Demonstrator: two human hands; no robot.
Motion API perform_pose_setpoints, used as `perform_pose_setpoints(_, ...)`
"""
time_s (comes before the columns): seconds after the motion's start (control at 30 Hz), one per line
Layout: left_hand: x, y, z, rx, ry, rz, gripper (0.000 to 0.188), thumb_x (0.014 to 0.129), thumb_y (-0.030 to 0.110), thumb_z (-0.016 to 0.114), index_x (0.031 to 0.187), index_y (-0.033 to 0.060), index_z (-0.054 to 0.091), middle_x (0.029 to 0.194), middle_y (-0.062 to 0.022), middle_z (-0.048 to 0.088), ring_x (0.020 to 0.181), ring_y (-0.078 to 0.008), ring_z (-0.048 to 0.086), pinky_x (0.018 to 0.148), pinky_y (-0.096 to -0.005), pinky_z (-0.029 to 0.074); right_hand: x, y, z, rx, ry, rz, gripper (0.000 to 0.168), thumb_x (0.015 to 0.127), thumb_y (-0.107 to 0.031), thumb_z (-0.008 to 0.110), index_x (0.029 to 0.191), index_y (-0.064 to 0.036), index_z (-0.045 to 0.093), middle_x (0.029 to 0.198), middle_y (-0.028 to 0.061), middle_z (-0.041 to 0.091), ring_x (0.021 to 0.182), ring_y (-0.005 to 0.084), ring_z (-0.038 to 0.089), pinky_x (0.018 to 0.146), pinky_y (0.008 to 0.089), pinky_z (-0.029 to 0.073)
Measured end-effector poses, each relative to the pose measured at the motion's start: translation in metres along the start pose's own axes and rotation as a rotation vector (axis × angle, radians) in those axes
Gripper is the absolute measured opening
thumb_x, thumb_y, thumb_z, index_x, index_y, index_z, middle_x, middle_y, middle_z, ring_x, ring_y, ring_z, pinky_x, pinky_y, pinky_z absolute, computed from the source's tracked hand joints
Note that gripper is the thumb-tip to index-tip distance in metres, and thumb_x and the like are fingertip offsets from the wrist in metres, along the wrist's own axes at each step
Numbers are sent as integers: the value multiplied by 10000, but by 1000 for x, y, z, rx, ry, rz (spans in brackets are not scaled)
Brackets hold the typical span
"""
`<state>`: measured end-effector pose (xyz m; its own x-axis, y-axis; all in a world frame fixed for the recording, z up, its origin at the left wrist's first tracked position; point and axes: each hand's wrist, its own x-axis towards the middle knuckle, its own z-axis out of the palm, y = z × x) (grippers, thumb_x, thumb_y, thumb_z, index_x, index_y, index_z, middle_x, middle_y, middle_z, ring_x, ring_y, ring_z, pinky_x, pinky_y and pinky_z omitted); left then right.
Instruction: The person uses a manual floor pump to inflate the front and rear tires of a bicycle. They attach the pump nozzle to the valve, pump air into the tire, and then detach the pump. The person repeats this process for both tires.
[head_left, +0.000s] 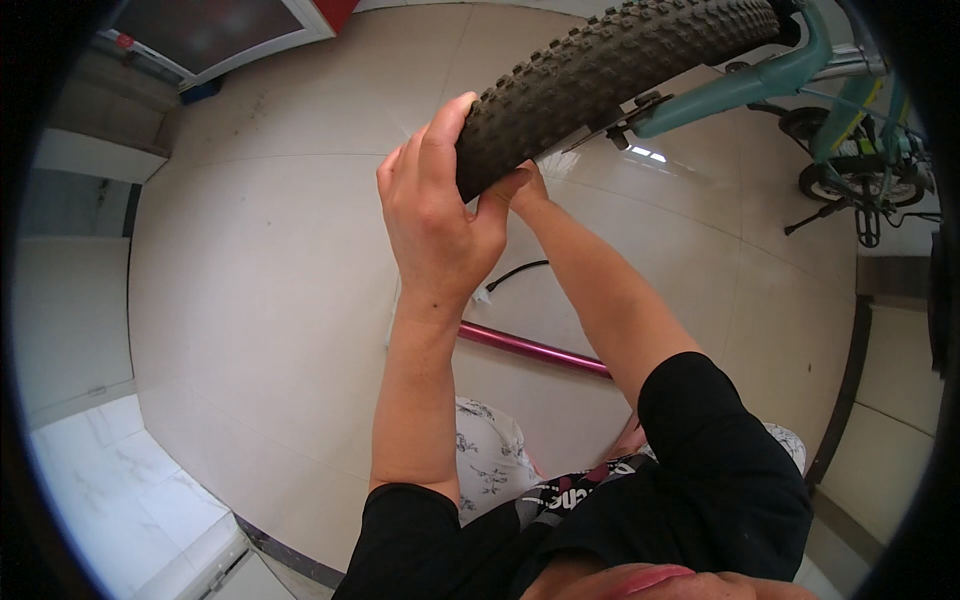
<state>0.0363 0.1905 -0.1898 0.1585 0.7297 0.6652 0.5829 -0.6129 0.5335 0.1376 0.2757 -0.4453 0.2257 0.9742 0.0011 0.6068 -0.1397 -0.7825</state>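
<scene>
My left hand (442, 202) is wrapped around the near end of a knobby black bicycle tyre (600, 82), its fingers over the outer side and its thumb on the lower side. Most of my right hand (531, 187) is hidden behind the tyre and my left thumb; what shows is close against the tyre's underside. The tyre sits in a teal bicycle fork (735, 97), with a brake arm (637, 116) beside the rim. Below my forearms, a shiny magenta tube (532, 349) lies on the floor, near a thin black hose (517, 274). Both ends of the tube are covered.
More of the teal bicycle, with a pedal (868, 225) and a small wheel behind it, stands at the right. Glossy tiles (247, 300) make up the floor. A white-framed cabinet (247, 45) is at upper left, and white marble-patterned tiles (112, 457) at lower left.
</scene>
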Motion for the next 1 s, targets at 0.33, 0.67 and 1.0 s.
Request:
perform_pose_setpoints(0.33,3,7,9,-17,25,24,596,646,85,774,1173,73,498,1069,-48,609,926,-255,549,876,-354,373,-34,41,-16,-24,-67,-15,285,881,-271,535,1016,-21,542,808,199,629,818,392,592,739,474,457)
perform_pose_setpoints(0.67,-7,-3,-1,79,40,12,566,662,164,750,1154,65,489,985,-62,594,895,-231,555,842,-385,356,-119,-130,-262,-223,478,-1061,319,719,-205,737,989,-85,616,989,75,590,936,275,534,824,377,436)
perform_pose_setpoints(1.0,-6,-1,-1,100,101,-76,527,691,123,727,1137,31,463,998,-106,572,924,-291,539,808,-396,384,-64,-219,-271,-839,215,-1331,549,647,-302,685,1120,-54,559,1086,56,560,1014,229,524,960,406,370)
